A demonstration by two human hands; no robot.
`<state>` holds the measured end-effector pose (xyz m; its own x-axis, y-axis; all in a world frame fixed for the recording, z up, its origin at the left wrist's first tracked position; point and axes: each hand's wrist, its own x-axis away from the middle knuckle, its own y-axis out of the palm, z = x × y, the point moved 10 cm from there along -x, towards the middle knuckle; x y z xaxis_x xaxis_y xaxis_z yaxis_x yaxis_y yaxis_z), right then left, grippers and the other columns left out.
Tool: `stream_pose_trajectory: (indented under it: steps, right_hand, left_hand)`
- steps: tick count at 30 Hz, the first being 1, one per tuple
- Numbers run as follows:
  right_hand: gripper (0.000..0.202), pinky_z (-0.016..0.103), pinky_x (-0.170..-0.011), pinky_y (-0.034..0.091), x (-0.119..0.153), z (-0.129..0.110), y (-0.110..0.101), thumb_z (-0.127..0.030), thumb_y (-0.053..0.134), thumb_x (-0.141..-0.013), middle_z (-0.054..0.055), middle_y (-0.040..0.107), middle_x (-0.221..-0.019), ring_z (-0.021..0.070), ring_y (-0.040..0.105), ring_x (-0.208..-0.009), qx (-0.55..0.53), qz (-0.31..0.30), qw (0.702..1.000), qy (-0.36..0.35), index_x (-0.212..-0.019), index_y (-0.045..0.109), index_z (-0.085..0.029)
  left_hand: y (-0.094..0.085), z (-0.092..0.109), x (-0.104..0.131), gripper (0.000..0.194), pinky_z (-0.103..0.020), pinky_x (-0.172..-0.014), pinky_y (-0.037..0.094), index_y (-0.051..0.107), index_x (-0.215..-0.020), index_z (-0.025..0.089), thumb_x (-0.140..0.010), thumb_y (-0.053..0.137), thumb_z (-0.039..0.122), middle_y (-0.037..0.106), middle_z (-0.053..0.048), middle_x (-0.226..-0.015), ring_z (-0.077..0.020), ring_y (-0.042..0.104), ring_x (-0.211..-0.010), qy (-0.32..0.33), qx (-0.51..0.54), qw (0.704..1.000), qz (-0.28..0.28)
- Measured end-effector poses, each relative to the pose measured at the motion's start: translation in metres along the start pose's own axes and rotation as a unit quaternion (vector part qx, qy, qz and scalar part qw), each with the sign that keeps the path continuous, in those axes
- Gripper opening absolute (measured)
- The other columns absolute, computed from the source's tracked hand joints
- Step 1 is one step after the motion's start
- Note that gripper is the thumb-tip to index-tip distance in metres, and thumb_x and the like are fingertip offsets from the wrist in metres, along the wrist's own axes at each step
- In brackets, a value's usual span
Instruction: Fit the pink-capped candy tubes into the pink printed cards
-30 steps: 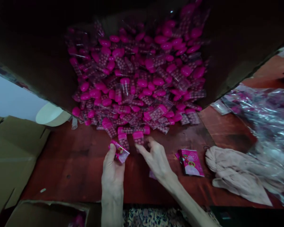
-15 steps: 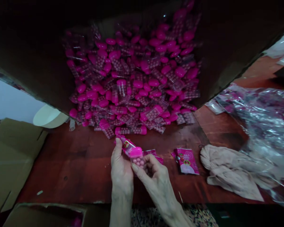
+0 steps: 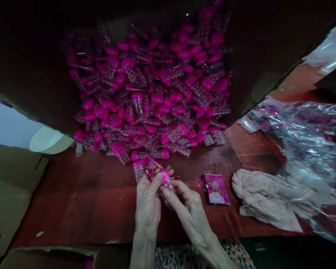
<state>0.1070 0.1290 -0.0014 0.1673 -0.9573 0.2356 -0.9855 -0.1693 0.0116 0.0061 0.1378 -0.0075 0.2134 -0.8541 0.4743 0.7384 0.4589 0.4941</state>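
Note:
My left hand (image 3: pixel 149 200) pinches a pink-capped candy tube (image 3: pixel 165 177), thumb pressed over the printed pink label (image 3: pixel 151 167) at its upper end. Lower down the same tube, where pink candy balls show through clear plastic, my right hand (image 3: pixel 186 203) grips with thumb and fingers. Its lowest part is hidden by my fingers. Just beyond my left fingertips is another candy tube (image 3: pixel 138 170); whether my hand touches it I cannot tell. A big heap of similar candy tubes (image 3: pixel 156 99) lies in front of both hands.
Printed pink labels (image 3: pixel 216 189) lie stacked right of my hands, beside a beige cloth (image 3: pixel 264 198) and a large clear plastic bag (image 3: pixel 310 149). A dark box wall (image 3: pixel 257 56) surrounds the heap. At left are a white bowl (image 3: pixel 50 141) and a cardboard box (image 3: pixel 14 194).
My left thumb has come down over the label and tube, and the label now faces up more. The view has shifted slightly, so the heap appears further left.

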Motion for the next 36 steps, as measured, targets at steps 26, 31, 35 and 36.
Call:
stream_pose_trajectory:
  steps: [26, 31, 35, 36]
  right_hand:
    - [0.024, 0.019, -0.047, 0.04, 0.011, -0.001, 0.015, -0.038, 0.05, -0.086, -0.002, 0.054, -0.06, 0.0096, 0.049, -0.051, -0.033, -0.084, 0.996, 0.002, -0.086, 0.06, -0.015]
    - [0.028, 0.018, -0.04, 0.031, 0.021, -0.009, 0.018, -0.041, 0.047, -0.088, -0.005, 0.045, -0.054, 0.0076, 0.04, -0.044, -0.036, -0.071, 0.997, -0.012, -0.08, 0.057, -0.016]
    - [0.029, 0.019, -0.04, 0.033, 0.023, -0.009, 0.017, -0.041, 0.044, -0.089, -0.004, 0.047, -0.054, 0.0087, 0.042, -0.044, -0.013, -0.056, 0.998, 0.003, -0.081, 0.058, -0.017]
    - [0.03, 0.019, -0.042, 0.035, 0.022, -0.008, 0.017, -0.041, 0.043, -0.089, -0.003, 0.049, -0.055, 0.0091, 0.044, -0.045, -0.01, -0.058, 0.998, 0.005, -0.082, 0.058, -0.017]
  left_hand:
    - [0.0, -0.008, 0.017, 0.022, -0.036, -0.084, 0.047, 0.068, -0.087, 0.013, -0.08, 0.057, 0.031, 0.072, -0.012, -0.093, -0.0241, 0.063, -0.094, -0.046, -0.002, 0.998, -0.034]
    - [0.004, -0.014, 0.024, 0.029, -0.037, -0.087, 0.046, 0.068, -0.091, 0.011, -0.085, 0.05, 0.033, 0.071, -0.015, -0.097, -0.0253, 0.061, -0.099, -0.049, 0.002, 0.996, -0.069]
    - [0.004, -0.017, 0.028, 0.036, -0.04, -0.088, 0.045, 0.068, -0.094, 0.012, -0.085, 0.048, 0.041, 0.07, -0.015, -0.1, -0.0265, 0.061, -0.101, -0.077, 0.032, 0.994, -0.066]
    - [0.003, -0.016, 0.028, 0.039, -0.04, -0.089, 0.045, 0.067, -0.096, 0.012, -0.084, 0.047, 0.044, 0.069, -0.016, -0.101, -0.0259, 0.061, -0.1, -0.079, 0.036, 0.994, -0.059]
